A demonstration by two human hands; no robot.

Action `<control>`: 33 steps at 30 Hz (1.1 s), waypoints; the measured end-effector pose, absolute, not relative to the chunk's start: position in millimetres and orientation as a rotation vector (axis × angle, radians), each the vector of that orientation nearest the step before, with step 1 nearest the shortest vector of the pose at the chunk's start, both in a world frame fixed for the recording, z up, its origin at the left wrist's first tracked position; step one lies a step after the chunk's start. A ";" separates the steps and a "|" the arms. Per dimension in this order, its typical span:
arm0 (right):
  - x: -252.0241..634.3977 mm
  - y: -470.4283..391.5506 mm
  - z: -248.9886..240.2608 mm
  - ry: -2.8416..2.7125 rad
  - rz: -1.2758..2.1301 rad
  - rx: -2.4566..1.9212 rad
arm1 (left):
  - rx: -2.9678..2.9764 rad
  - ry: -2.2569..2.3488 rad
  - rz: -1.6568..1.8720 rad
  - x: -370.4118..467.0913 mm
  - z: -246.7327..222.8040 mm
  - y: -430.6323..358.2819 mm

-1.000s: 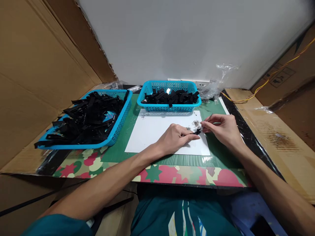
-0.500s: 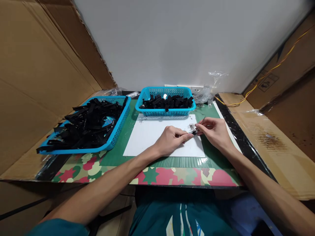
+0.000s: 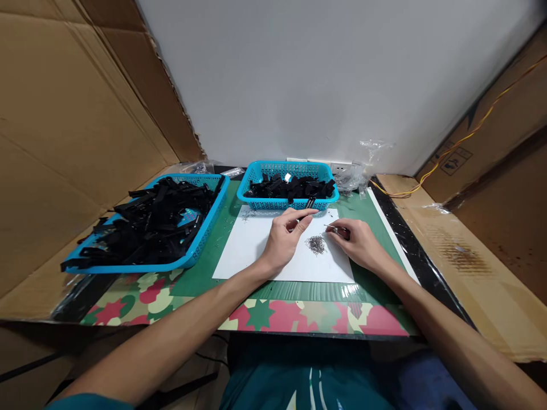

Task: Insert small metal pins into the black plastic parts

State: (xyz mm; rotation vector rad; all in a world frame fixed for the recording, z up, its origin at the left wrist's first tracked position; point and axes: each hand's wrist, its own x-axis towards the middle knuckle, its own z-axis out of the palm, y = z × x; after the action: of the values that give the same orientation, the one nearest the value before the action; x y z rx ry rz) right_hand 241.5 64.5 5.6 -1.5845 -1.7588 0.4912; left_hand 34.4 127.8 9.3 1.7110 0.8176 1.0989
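Observation:
My left hand [image 3: 284, 236] is over the white sheet [image 3: 243, 250], its thumb and forefinger closed on a small black piece [image 3: 310, 202] at the front rim of the rear blue basket [image 3: 288, 204]. To the right, my right hand [image 3: 356, 242] is pinched around a thin metal tool [image 3: 331, 226], whose tip points left. Between the hands, a pile of tiny metal bits [image 3: 316, 245] lies on the sheet. Black strips fill much of the rear basket, with a small white item [image 3: 288, 177] on top.
A larger blue basket [image 3: 209, 222] heaped with black strips [image 3: 158, 216] stands on the left. Clear plastic bags [image 3: 352, 179] and a wall socket are behind at the right. Cardboard [image 3: 461, 245] borders the right side, with a yellow-orange cable [image 3: 474, 132] across it.
My hands have moved apart. My left hand has gone up and left toward the rear basket with the black piece; my right hand has drawn slightly back. The metal pile is now uncovered.

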 end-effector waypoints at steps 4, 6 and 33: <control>238.2 75.8 10.0 -1.810 0.486 -1.602 | 1.660 0.804 1.090 35.7 6.5 129.3; 237.1 82.1 13.0 -1.867 0.502 -1.633 | 1.648 0.792 1.086 35.7 5.2 130.0; 233.9 105.3 9.4 -1.990 0.475 -1.750 | 1.721 0.807 1.030 37.1 8.6 128.1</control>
State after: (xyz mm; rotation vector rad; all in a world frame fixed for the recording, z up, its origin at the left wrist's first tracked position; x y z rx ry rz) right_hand 233.9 105.3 9.4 -1.7498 -1.9903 0.4748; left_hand 37.1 128.1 8.6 1.7215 0.8068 1.0296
